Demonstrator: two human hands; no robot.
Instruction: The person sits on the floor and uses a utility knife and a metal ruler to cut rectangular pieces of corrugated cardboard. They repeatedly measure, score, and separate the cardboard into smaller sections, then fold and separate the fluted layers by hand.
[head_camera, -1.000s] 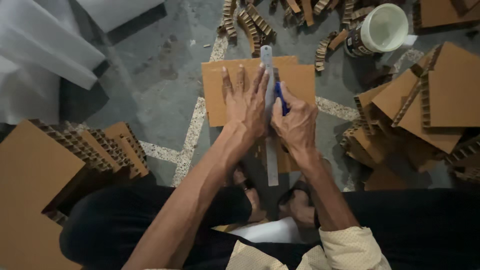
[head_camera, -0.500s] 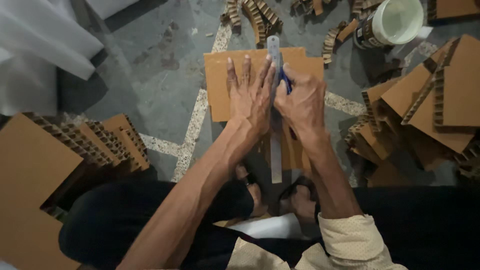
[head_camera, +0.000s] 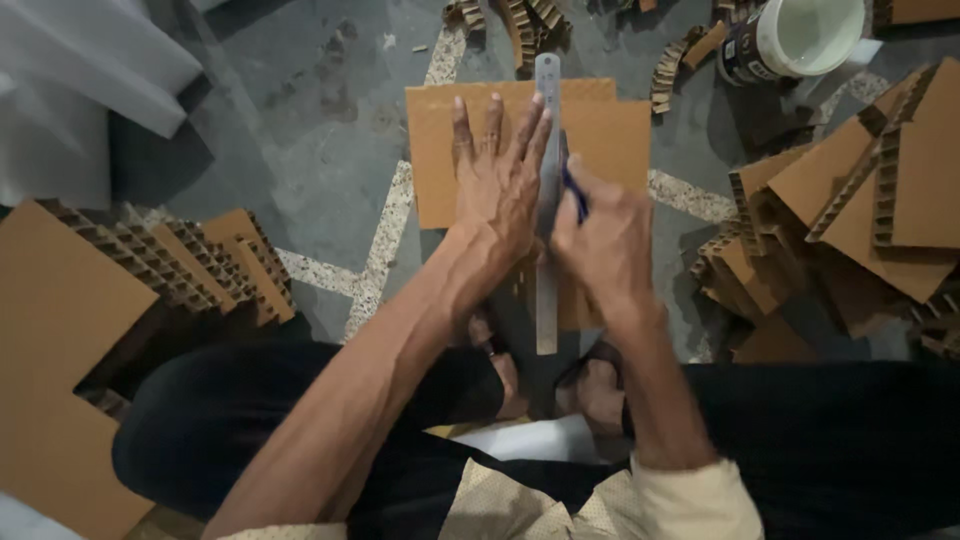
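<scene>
— Moved since half a second back: right hand slid down the steel ruler toward six o'clock, away from its far end; blue tool gone with it.

— And now?

— Closed around that blue tool, tip touching the ruler's right edge. Hard to tell whether pen or knife.

— Left hand?

— Spread wide and flat, fingers pointing toward twelve o'clock, pressing on the cardboard sheet and against the ruler's left edge. Placed much as before.

— Where's the sheet?

— Flat on the grey floor, at twelve o'clock from the body, just beyond the feet. Ruler lying across it, running twelve to six, near end overhanging toward the sandals.

— Around that?

— At one o'clock, a white bucket with small corrugated scraps just beside it. At three o'clock, stacked cardboard pieces with honeycomb edges showing. At nine o'clock, more honeycomb boards fanned out, and a large brown panel further toward eight. At ten o'clock, white sheeting.
</scene>
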